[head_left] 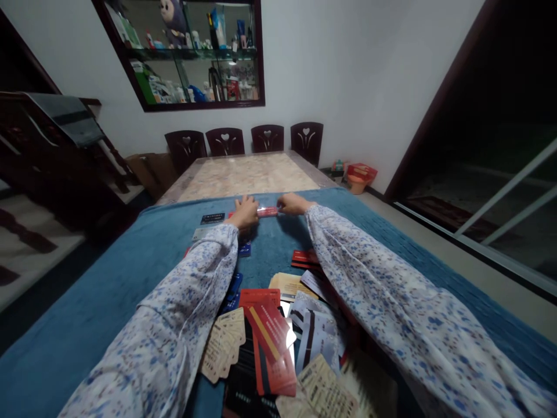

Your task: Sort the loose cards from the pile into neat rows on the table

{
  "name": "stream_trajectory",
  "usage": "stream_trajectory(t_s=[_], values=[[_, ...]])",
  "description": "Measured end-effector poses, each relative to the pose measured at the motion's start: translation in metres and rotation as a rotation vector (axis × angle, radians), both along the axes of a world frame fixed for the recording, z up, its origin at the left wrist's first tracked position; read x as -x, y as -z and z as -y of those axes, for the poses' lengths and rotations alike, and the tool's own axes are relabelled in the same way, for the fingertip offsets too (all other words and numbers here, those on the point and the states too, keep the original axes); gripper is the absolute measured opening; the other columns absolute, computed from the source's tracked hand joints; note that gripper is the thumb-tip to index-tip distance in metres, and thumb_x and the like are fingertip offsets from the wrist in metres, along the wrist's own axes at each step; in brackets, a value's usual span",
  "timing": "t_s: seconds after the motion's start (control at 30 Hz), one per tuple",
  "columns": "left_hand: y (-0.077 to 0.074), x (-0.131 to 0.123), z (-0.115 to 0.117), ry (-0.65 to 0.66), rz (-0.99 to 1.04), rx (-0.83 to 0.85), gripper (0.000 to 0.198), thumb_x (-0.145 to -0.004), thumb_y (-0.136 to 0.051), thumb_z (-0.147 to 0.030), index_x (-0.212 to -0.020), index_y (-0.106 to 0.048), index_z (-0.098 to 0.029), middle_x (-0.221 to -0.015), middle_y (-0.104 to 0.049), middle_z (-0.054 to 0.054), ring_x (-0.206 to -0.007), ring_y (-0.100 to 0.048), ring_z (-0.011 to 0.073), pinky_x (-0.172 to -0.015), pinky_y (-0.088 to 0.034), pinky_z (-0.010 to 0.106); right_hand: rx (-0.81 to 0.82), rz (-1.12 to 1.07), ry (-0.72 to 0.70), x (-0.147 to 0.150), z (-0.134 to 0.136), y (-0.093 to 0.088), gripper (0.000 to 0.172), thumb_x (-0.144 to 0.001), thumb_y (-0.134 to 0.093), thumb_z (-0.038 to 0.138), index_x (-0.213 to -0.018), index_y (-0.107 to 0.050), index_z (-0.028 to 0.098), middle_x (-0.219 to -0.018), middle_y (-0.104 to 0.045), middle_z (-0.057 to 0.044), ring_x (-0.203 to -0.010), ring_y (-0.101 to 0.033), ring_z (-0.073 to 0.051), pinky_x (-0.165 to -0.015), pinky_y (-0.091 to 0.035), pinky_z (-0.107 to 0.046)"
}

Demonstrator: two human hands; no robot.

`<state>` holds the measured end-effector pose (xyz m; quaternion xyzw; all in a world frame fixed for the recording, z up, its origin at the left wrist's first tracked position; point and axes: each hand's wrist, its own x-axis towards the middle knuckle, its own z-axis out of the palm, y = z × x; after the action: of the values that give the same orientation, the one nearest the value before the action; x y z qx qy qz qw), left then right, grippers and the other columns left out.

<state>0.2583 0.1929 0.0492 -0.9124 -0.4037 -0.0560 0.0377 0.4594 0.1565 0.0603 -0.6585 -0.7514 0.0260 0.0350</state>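
Observation:
A red card [267, 212] lies on the blue cloth near its far edge, between my two hands. My left hand [245, 213] rests palm down at its left end, fingers apart, covering part of what lies beneath. At the card's right end, the curled fingers of my right hand [293, 204] pinch its edge. Left of my left hand are a black card [213, 218] and a pale grey card [201, 233]. A blue card [244, 249] shows partly from behind my left wrist. Another red card [303, 259] with a dark stripe lies nearer me, partly under my right sleeve.
Close to me is a loose pile of cards: red cards [272, 334], silvery cards [319, 337], beige cards [224, 342] and blue cards [232, 293]. The blue cloth [108, 290] covers the near part of a marble-patterned table [243, 174]. Several dark chairs [225, 142] stand behind it.

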Motion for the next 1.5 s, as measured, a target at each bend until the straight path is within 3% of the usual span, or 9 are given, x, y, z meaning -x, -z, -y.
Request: stream_trajectory(t_s=[0.43,0.77,1.13,1.5], values=[[-0.002,0.005,0.061,0.059,0.037,-0.029,0.032,-0.094,-0.053,-0.02,-0.123,-0.067,-0.017,-0.132,-0.06,0.018,-0.126,-0.045,0.0369,-0.1,-0.037,0.054,-0.053,-0.001,0.016,0.002,0.076,-0.015,0.035,-0.086,-0.058,0.011,-0.112,-0.08,0.021,-0.113,-0.08,-0.007,-0.1,-0.071,-0.02,-0.073,-0.042,-0.022],[0.01,0.004,0.1,0.137,0.146,-0.002,0.028,-0.095,-0.052,-0.02,-0.111,-0.075,-0.021,-0.123,-0.065,0.015,-0.122,-0.046,0.0346,-0.1,-0.034,0.055,-0.07,-0.008,0.01,-0.005,0.128,-0.011,0.034,-0.087,-0.057,0.011,-0.109,-0.08,0.021,-0.111,-0.08,-0.006,-0.098,-0.071,-0.018,-0.071,-0.04,-0.023],[0.025,0.002,0.142,0.216,0.17,0.07,0.031,-0.098,-0.046,-0.019,-0.095,-0.077,-0.022,-0.11,-0.07,0.011,-0.113,-0.047,0.0286,-0.097,-0.031,0.05,-0.081,0.048,0.019,-0.016,0.179,0.002,0.028,-0.093,-0.058,0.022,-0.112,-0.079,0.021,-0.116,-0.078,-0.009,-0.103,-0.069,-0.022,-0.076,-0.041,-0.026],[0.034,0.0,0.152,0.254,0.204,0.149,0.027,-0.096,-0.054,-0.024,-0.115,-0.074,-0.022,-0.124,-0.071,0.01,-0.12,-0.046,0.0296,-0.102,-0.03,0.052,-0.09,0.057,-0.013,-0.021,0.203,0.019,0.036,-0.098,-0.06,0.042,-0.121,-0.075,0.019,-0.12,-0.071,-0.013,-0.114,-0.062,-0.026,-0.087,-0.043,-0.031]])
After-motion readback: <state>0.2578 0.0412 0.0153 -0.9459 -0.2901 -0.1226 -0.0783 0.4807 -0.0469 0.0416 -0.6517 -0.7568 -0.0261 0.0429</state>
